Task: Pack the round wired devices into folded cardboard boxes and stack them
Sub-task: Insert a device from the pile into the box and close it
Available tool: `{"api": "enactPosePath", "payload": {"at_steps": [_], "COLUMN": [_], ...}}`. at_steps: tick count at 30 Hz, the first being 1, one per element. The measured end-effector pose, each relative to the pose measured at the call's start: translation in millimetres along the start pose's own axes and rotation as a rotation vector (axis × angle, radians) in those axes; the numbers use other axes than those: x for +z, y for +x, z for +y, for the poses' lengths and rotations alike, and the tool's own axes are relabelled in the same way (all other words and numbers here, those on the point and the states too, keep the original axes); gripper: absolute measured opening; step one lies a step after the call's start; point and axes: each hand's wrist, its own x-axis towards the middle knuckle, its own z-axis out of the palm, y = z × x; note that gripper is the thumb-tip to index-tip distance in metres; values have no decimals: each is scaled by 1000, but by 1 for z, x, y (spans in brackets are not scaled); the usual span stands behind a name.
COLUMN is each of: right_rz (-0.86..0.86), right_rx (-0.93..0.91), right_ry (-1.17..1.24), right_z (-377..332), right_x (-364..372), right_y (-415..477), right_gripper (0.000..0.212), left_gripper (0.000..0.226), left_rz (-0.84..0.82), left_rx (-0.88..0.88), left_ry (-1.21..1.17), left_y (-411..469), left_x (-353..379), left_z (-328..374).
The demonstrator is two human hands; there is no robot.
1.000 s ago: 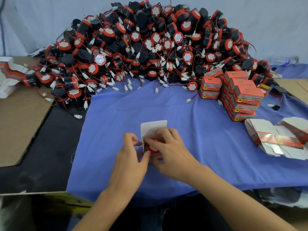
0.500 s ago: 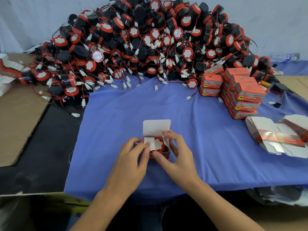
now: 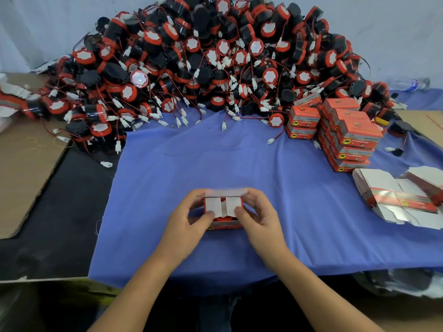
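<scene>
A small red cardboard box (image 3: 224,225) sits on the blue cloth (image 3: 239,164) in front of me, with a round red device partly visible inside. Its two white side flaps (image 3: 223,206) are folded inward and the lid flap is tipping down over them. My left hand (image 3: 189,224) grips the box's left side, thumb on the left flap. My right hand (image 3: 261,219) grips the right side, thumb on the right flap. A big heap of round red-and-black wired devices (image 3: 203,68) fills the back of the table.
Stacks of closed red boxes (image 3: 345,135) stand at the right. Flat unfolded box blanks (image 3: 395,197) lie nearer on the right, and more at the far left edge (image 3: 12,97). A brown cardboard sheet (image 3: 26,168) covers the left. A plastic bottle (image 3: 410,83) lies at the back right.
The side flaps have been folded over the device and the upright lid flap has come down toward them. Both hands have shifted to grip the box's sides.
</scene>
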Motion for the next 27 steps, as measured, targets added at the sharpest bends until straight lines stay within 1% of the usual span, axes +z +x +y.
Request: {"api": "enactPosePath", "payload": {"at_steps": [1,3,4,6,8,10,13,16,20,23,25,27], "right_rz": [-1,-39,-73,-145,-176,-155,-140,-161,-123,-132,-159,-151], "right_rx": [6,13,17,13,-6,-32,-70,-134,-122,-117,-139,-175], "right_ry": [-7,-12,-21,-73,-131,-165,-188,-185,-145,-172,-208,-258], "right_z": [0,2,3,4,4,4,5,6,7,8,8,8], "right_x": [-1,-4,-6,-9,-10,-9,-7,-6,-3,-3,-3,-3], "right_y": [-2,-4,-5,-7,-8,-9,-10,-9,-9,-10,-11,-10], "right_gripper": [30,25,27,35,37,38,43,42,41,42,43,42], "left_gripper": [46,39,37,45,46,39,38,36,30,35,35,31], "left_rz": [-11,-37,-75,-170,-190,-127,-50,42,93,120,141,181], "left_rx": [15,0,-18,-32,-12,62,159,244,293,326,409,512], "left_ry": [35,69,66,75,130,187,277,397,439,505,549,567], "left_y": [-1,-4,-6,-11,-13,-14,-16,-17,-17,-18,-19,-21], "left_x": [-2,-6,-10,-16,-18,-16,-13,-15,-14,-12,-11,-10], "left_z": [0,-3,-5,-7,-7,-8,-10,-13,-13,-13,-12,-13]}}
